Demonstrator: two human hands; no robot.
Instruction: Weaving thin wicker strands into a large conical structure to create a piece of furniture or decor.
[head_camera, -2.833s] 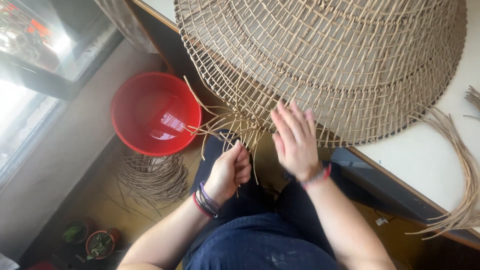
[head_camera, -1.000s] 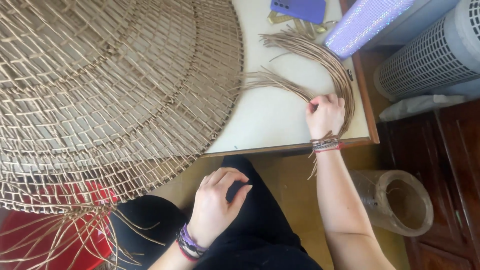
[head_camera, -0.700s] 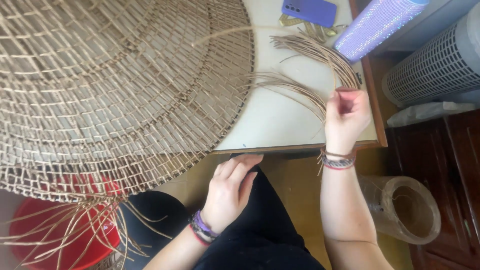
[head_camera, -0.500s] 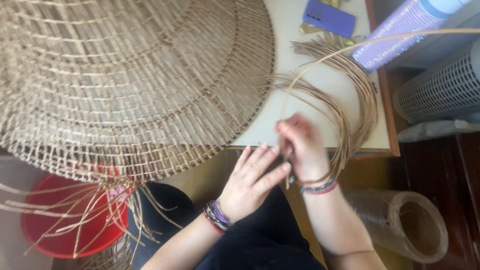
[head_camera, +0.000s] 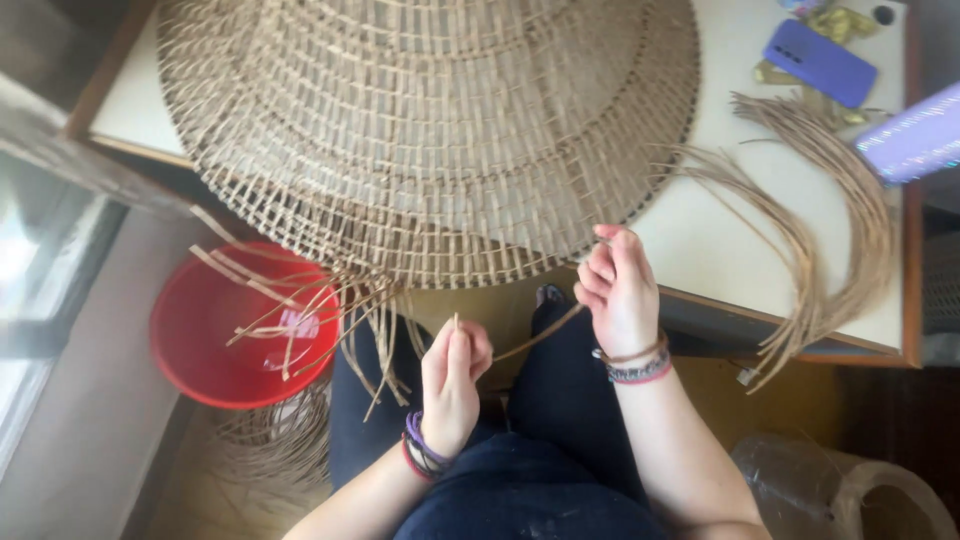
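Watching the head cam feed here and the person is sitting at a white table with a big round woven mat lying over most of it, its near edge hanging past the table's front with loose straw ends dangling down toward the lap. The left hand is sitting low over the knees, fingers pinched around one end of a single thin straw strand, tip poking up just above the fingertips. The right hand is hovering right at the mat's near rim, fingers curled and gripping the same strand further along, so the strand is running slanted between the two hands. Both wrists are wearing stacked bracelets. Off to the right on the table a curved bundle of loose straw is lying with its ends hanging over the edge, well apart from both hands. Behind it, near the far right corner, I'm seeing a flat purple rectangular phone lying on some gold wrappers, and a sparkly purple tube-shaped thing sticking in from the right edge. Down on the floor to the left there's a round red bucket, with another small pile of straw just in front of it.
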